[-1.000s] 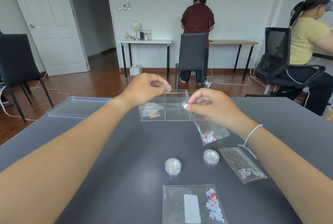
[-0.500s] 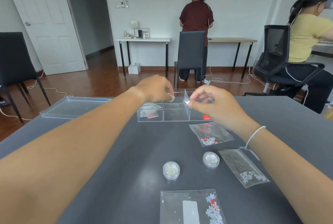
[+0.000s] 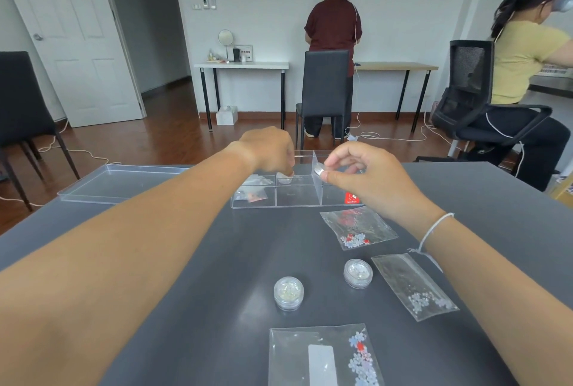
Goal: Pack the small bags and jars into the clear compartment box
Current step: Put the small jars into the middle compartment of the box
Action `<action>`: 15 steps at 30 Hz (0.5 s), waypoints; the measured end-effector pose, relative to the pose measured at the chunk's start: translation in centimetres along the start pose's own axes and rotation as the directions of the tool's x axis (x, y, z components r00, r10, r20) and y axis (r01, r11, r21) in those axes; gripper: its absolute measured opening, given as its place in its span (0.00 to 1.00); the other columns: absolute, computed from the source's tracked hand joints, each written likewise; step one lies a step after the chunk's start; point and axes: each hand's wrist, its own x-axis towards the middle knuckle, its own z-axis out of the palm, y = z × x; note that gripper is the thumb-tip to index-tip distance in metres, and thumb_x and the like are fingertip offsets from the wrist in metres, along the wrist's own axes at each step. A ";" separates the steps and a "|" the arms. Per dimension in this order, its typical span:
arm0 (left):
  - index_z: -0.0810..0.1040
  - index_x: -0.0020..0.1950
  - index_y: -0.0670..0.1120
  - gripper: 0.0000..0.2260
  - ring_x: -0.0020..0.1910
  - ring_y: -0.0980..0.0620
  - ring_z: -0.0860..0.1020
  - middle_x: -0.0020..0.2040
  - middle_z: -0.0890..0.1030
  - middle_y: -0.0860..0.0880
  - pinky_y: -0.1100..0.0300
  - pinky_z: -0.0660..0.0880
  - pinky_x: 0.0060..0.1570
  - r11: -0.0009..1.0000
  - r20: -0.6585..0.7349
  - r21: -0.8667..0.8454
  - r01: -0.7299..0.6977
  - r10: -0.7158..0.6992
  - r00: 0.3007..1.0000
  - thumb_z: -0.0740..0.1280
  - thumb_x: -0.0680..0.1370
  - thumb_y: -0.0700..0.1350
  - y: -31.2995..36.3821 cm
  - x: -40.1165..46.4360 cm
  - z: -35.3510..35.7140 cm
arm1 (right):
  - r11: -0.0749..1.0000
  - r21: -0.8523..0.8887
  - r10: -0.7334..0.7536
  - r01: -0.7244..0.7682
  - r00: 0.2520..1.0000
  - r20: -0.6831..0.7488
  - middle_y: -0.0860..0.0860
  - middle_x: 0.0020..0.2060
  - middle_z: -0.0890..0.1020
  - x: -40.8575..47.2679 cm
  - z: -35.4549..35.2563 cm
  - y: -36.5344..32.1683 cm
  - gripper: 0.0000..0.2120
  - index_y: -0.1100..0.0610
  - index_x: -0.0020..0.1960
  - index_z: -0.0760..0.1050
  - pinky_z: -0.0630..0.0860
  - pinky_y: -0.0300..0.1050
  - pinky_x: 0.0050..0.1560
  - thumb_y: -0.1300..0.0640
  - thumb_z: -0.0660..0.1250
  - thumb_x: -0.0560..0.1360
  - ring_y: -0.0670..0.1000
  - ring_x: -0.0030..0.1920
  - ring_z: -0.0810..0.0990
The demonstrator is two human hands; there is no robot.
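Observation:
The clear compartment box [image 3: 297,203] lies across the table's far middle, with one small bag [image 3: 251,195] in its front left compartment. My left hand [image 3: 269,150] reaches down into the back middle compartment, fingertips on a small jar [image 3: 284,180] that rests on the box floor. My right hand [image 3: 359,176] pinches another small jar [image 3: 319,171] above the box's right divider. Loose on the table are two jars [image 3: 288,292] [image 3: 358,272], a bag of red and white flowers [image 3: 356,229], a bag of pale flowers [image 3: 414,285] and a larger bag [image 3: 322,354].
The box's clear lid [image 3: 117,181] lies on the dark grey table [image 3: 192,277] at the far left. Beyond the table, one person stands at a wall desk behind a black chair [image 3: 325,84], and another person sits at the right on an office chair [image 3: 474,94].
My left hand has lowered its jar into the back middle compartment. The flower bag that hung from my right hand now lies on the table in front of the box.

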 end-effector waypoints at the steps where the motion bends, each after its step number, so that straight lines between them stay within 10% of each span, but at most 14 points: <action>1: 0.82 0.48 0.51 0.09 0.51 0.49 0.78 0.51 0.82 0.53 0.60 0.69 0.43 1.000 -0.009 -0.016 0.003 -0.003 1.000 0.70 0.69 0.51 0.0 -0.1 -0.2 | 1.000 -0.004 -0.003 0.003 1.000 -0.005 0.41 0.39 0.80 0.0 0.0 0.0 0.04 0.51 0.41 0.77 0.72 0.39 0.45 0.52 0.71 0.69 0.54 0.46 0.77; 7: 0.82 0.45 0.53 0.06 0.48 0.54 0.77 0.41 0.79 0.59 0.57 0.73 0.49 0.979 -0.133 -0.203 -0.025 -0.002 0.991 0.68 0.70 0.49 -1.4 -2.7 -1.2 | 1.000 0.006 -0.025 0.026 0.999 -0.035 0.41 0.38 0.79 0.4 0.0 0.0 0.04 0.53 0.41 0.77 0.72 0.30 0.34 0.54 0.71 0.68 0.57 0.44 0.77; 15: 0.81 0.50 0.55 0.09 0.44 0.55 0.72 0.44 0.77 0.57 0.61 0.67 0.48 0.924 -0.295 -0.381 -0.043 -0.078 0.952 0.69 0.71 0.52 -4.7 -8.1 0.1 | 0.993 -0.116 0.020 -0.019 1.000 0.009 0.39 0.36 0.79 3.4 0.7 0.4 0.05 0.50 0.39 0.76 0.68 0.27 0.35 0.52 0.71 0.68 0.33 0.35 0.75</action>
